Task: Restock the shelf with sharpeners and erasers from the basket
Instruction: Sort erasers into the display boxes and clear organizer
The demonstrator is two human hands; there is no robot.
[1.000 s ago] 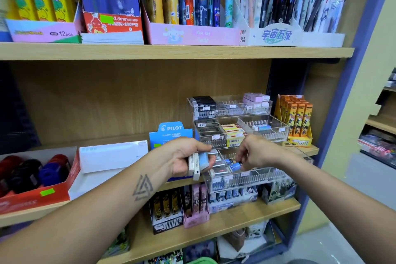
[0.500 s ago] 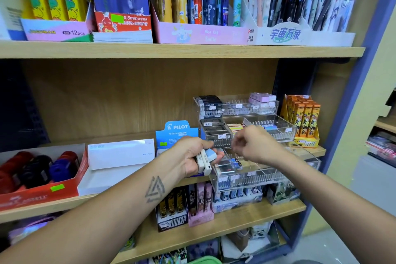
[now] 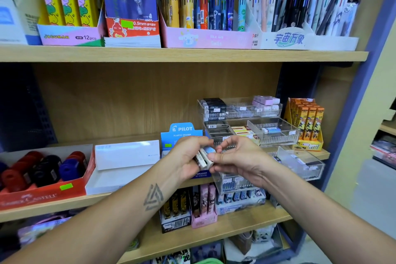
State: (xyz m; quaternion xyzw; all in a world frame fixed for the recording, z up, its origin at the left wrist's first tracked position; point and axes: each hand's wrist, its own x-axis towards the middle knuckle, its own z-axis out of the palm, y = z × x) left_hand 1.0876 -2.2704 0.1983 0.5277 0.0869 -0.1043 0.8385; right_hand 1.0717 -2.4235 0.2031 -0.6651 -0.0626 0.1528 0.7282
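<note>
Returning from the tray (image 3: 300, 163), the right hand (image 3: 237, 161) pinched the next eraser from the stack (image 3: 203, 158) the left hand (image 3: 188, 158) gripped; restocking continued.

Open room above the white box (image 3: 126, 154) (clear trays (image 3: 265, 130) crowd the right).

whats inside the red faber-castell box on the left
The red Faber-Castell box holds red, black and blue sharpeners; anything beneath them is covered.
</note>
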